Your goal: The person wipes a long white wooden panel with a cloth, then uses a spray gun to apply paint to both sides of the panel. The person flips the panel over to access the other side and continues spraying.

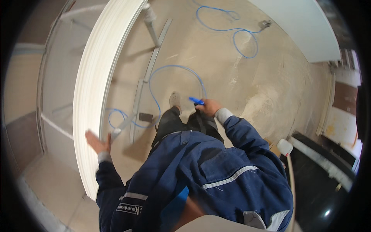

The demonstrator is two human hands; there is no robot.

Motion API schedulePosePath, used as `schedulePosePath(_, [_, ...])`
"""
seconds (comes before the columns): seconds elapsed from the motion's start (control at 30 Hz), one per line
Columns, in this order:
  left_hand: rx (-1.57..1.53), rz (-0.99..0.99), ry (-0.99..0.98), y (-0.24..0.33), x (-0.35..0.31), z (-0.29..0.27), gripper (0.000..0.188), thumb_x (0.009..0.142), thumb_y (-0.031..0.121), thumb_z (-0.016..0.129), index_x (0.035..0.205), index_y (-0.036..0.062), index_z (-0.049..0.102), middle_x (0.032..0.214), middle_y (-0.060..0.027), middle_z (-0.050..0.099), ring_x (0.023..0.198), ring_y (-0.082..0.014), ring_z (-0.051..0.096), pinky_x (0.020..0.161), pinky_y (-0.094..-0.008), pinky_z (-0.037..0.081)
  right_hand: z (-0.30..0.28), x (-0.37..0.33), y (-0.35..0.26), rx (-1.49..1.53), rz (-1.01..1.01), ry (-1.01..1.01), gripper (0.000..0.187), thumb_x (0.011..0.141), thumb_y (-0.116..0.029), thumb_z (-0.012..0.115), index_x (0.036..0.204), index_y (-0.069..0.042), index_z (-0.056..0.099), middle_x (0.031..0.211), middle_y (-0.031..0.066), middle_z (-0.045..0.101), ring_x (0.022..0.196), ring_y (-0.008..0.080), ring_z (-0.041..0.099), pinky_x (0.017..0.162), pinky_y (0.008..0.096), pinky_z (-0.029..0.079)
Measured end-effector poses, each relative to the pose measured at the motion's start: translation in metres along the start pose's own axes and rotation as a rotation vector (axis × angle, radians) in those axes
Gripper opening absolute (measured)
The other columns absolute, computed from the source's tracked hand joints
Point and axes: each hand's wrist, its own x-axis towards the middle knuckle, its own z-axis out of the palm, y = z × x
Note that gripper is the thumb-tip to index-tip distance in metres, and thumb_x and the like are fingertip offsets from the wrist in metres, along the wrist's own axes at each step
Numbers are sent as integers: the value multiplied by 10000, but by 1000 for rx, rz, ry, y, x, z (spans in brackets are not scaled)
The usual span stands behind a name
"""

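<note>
My left hand (97, 142) lies on the long stack of white boards (94, 77), fingers stretched out, thumb near the inner edge. Many thin layers seem to line the stack's pale face. In front of my body, my right hand (209, 107) is closed around a blue air gun (196, 101), whose tip points left and away from me. A blue hose (176, 66) loops over the floor and comes up to this hand. The grip itself is mostly hidden by my fingers.
Metal stand legs (152, 29) and a floor rail (154, 58) show beside the stack. More hose coils (244, 43) lie farther off. A large pale panel (297, 27) juts in at upper right. A white-headed, long-handled tool (285, 147) stands at right by dark glossy sheets (320, 193).
</note>
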Motion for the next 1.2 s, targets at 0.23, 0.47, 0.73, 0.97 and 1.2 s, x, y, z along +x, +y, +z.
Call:
schedulePosePath(0.23, [-866,450,-30,340,14,-52,1124,738,504,882,1598,106,277,1607,-260,330,1496,-366,344,1204,-442,330,-98,54,61,1152,198,425,633,997,-534,617,1374,-35,529,1316,195,629,1072,387,701,782,476,613])
schedulePosePath(0.47, [-1421,336,-553,599,-110,-69,580,906,466,707,1302,75,546,1002,-175,694,930,-377,683,794,-503,518,-272,103,73,1390,-298,12,654,942,-562,673,1356,-75,535,1430,242,550,1288,424,574,938,479,578])
schedulePosePath(0.73, [-555,-223,-719,367,-367,52,343,927,438,638,875,111,727,902,-171,738,862,-410,705,760,-521,560,-379,171,194,1468,-280,277,574,1028,-407,555,1388,39,530,1421,196,584,1336,391,535,1146,544,450])
schedulePosePath(0.97, [-432,-856,-996,298,-669,-7,492,875,585,676,1011,121,768,964,-133,770,964,-335,727,878,-442,566,-123,202,227,1082,345,-47,301,1009,-272,626,1148,-6,602,1088,175,694,1018,335,690,914,480,577])
schedulePosePath(1.2, [-1008,-857,-758,413,-693,-2,555,768,556,774,1085,103,721,818,-150,734,796,-355,720,724,-443,554,196,47,121,653,430,-927,244,962,-78,618,1147,66,552,916,185,675,801,344,707,772,508,628])
